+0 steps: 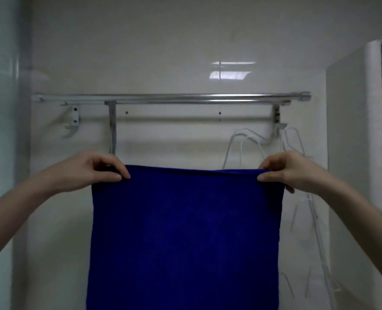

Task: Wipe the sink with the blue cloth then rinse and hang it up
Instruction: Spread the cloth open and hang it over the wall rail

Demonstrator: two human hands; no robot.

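- Your left hand [91, 173] pinches the top left corner of the soft, square, deep blue cloth [185, 231]. The thumb lies on the front face and the fingers are curled behind the edge.
- Your right hand [290, 173] grips the top right corner the same way, thumb in front and fingers folded behind.
- The blue cloth hangs flat between the two hands, filling the view from the centre down to 6 o'clock, where it runs out of frame. Its top edge is stretched level and looks folded over. You cannot tell whether a bar sits under that fold.
- At 12 o'clock from the cloth, well apart from its top edge, the long silver metal towel rack [169, 98] is fixed level across the glossy white wall [163, 41].
- At 10 o'clock from the cloth, a small white hook bracket [72, 121] sits on the wall under the rack's left end.
- At 2 o'clock, thin white wire hangers [248, 144] dangle from the rack's right end, behind and just beside your right hand. More of them trail down toward 4 o'clock.
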